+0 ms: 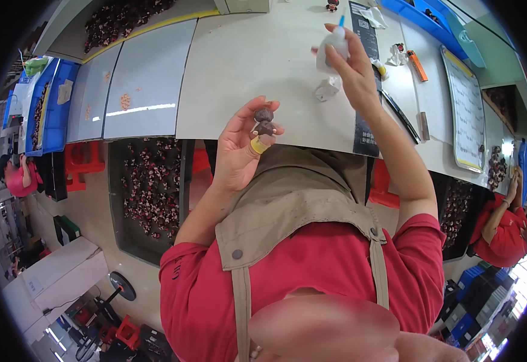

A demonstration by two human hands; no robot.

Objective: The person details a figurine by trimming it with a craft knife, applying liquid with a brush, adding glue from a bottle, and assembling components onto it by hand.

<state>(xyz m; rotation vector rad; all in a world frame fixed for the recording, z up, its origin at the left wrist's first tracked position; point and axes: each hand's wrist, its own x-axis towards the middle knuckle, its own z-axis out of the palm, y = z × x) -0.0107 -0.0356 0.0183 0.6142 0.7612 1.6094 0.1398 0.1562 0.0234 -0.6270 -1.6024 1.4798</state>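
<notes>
My left hand (237,148) is closed around a small dark-brown figurine (264,120), held upright over the front edge of the table. A yellow wrap (260,144) circles one of its digits. Further forward on the right, my right hand (354,66) grips a white squeeze bottle (333,51) with a thin blue tip pointing away from me. Just below the bottle, a crumpled white tissue (328,89) lies on the table. The two hands are well apart, and the bottle does not touch the figurine.
On the right are an orange lighter (418,66), a black pen (401,116) and a framed sheet (468,108). Bins of small figurines stand at back left (115,27) and below the table (118,223). Co-workers in red (504,235) and pink (22,178) sit either side.
</notes>
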